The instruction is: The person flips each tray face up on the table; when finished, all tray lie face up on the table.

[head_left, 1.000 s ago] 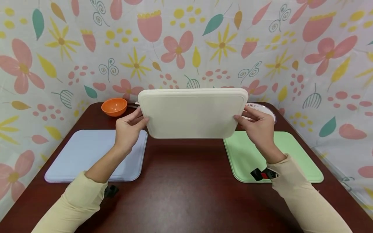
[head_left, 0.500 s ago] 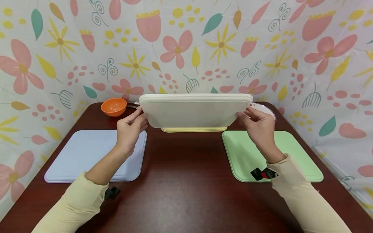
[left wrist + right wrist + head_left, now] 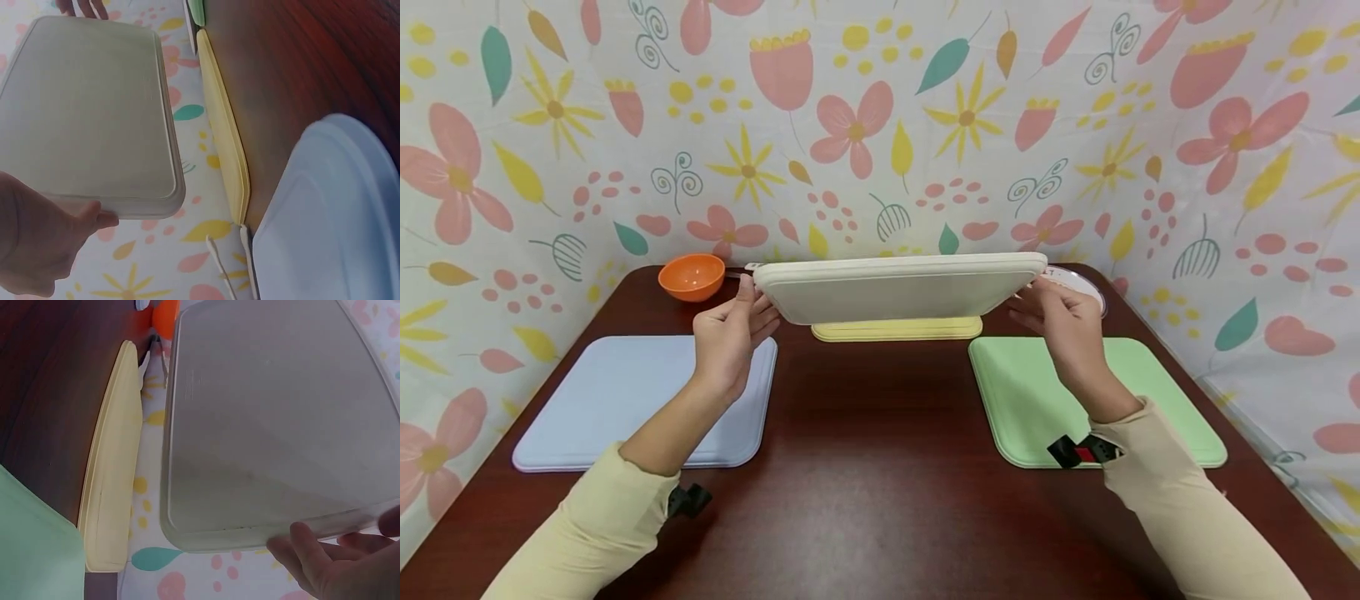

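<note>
Left hand (image 3: 724,337) and right hand (image 3: 1065,329) pinch a cream board (image 3: 901,290), which partly hides the yellow board (image 3: 897,332) behind.

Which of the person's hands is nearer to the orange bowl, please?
Left. The left hand is in front of the orange bowl and slightly right of it; the right hand is far off to its right.

Boards (image 3: 632,400): four counted; one white board (image 3: 895,292) held, three laid by tabletop (image 3: 880,500) edges;
Bowl (image 3: 691,277): one;
Plate (image 3: 1078,282): one;
Slender pale objects (image 3: 219,263): two made out;
Hands (image 3: 724,346): two
</note>
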`<state>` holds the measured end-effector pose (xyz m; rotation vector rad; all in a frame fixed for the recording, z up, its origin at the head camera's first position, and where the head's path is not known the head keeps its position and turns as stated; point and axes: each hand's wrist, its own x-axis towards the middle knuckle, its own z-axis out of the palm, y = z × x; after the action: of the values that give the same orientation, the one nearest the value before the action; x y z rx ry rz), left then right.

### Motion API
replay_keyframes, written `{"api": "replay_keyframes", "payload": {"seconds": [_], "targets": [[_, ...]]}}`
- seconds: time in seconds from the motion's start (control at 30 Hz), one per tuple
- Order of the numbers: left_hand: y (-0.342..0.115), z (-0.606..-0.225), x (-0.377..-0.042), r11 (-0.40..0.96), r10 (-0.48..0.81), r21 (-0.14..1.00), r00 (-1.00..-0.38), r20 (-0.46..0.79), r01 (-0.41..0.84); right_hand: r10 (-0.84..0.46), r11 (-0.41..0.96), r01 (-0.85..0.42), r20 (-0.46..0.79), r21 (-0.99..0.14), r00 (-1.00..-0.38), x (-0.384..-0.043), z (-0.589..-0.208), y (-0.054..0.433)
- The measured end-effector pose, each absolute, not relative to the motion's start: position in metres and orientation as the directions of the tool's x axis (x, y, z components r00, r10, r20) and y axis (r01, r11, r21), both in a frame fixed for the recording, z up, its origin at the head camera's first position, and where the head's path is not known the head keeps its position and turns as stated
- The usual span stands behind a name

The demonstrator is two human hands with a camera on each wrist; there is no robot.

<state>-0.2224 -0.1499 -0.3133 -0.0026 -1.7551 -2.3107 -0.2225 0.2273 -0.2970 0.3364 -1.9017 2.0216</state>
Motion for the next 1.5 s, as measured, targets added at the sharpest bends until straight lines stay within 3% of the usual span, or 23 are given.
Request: {"api": "replay_keyframes", "payload": {"seconds": [0.3,0.5,0.73,1.07,1.5], "targets": [[-0.144,-0.315,-0.225,-0.427,-0.248,0.873,-0.959,0.136,0.235,0.066,-0.332,-0.326,0.323,-0.885,-0.944,-0.222,-0.293,0.227],[-0.142,-0.313,-0.224,-0.48,-0.182,0.86,-0.979,0.097,0.174,0.045,-0.456,-0.272,0.283,-0.847,-0.958,-0.222,-0.292,0.23],[-0.145,-0.317,-0.224,-0.477,-0.034,0.876,-0.998,0.057,0.066,0.048,-0.427,-0.303,0.313,-0.852,-0.949,-0.221,-0.293,0.23],[-0.15,-0.324,-0.223,-0.335,0.12,0.941,-0.993,-0.011,-0.051,-0.016,-0.392,-0.299,0.331,-0.87,-0.944,-0.215,-0.292,0.238],[-0.161,-0.324,-0.221,-0.399,0.184,0.916,-0.982,0.052,-0.027,-0.047,-0.276,-0.334,0.36,-0.901,-0.932,-0.207,-0.297,0.243]]}}
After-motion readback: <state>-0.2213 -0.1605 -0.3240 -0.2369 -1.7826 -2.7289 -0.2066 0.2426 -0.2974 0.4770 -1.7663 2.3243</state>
